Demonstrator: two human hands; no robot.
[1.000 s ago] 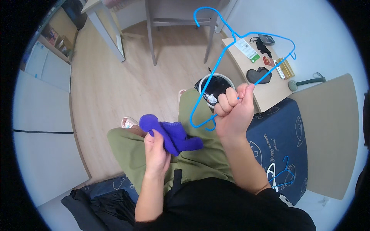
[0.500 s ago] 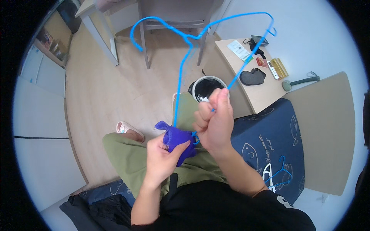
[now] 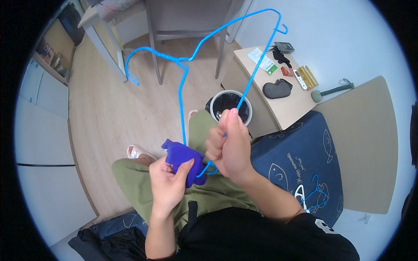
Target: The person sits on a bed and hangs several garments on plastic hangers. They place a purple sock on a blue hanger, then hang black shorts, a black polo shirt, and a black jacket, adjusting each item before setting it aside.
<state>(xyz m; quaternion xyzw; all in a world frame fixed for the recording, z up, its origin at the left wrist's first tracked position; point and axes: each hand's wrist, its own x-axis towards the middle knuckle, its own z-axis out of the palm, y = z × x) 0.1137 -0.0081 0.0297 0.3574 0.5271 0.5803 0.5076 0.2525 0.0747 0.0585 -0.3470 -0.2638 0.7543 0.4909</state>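
Observation:
A blue wire hanger (image 3: 181, 100), bent out of its usual shape, reaches up and away over my lap, its hook end at the far left. My right hand (image 3: 234, 150) is closed in a fist around the right side of its wire. Bunched purple cloth (image 3: 185, 157) lies wrapped over the lower wire, and my left hand (image 3: 167, 185) pinches it with the thumb on top. A small looped end of blue wire pokes out of the cloth between my two hands. The part of the wire inside the cloth is hidden.
A bin (image 3: 211, 109) with a black liner stands beyond my knees. The side table (image 3: 285, 108) at right holds a dark eye mask (image 3: 277, 89) and small items. On the blue patterned cushion (image 3: 300, 139) lie a white hanger (image 3: 299, 191) and another blue hanger (image 3: 316, 191). A chair (image 3: 187, 34) stands ahead.
Both hands have moved left together with the hanger and cloth, and the hanger has tilted leftward. The looped wire end shows more clearly beside the cloth. Both grips remain closed.

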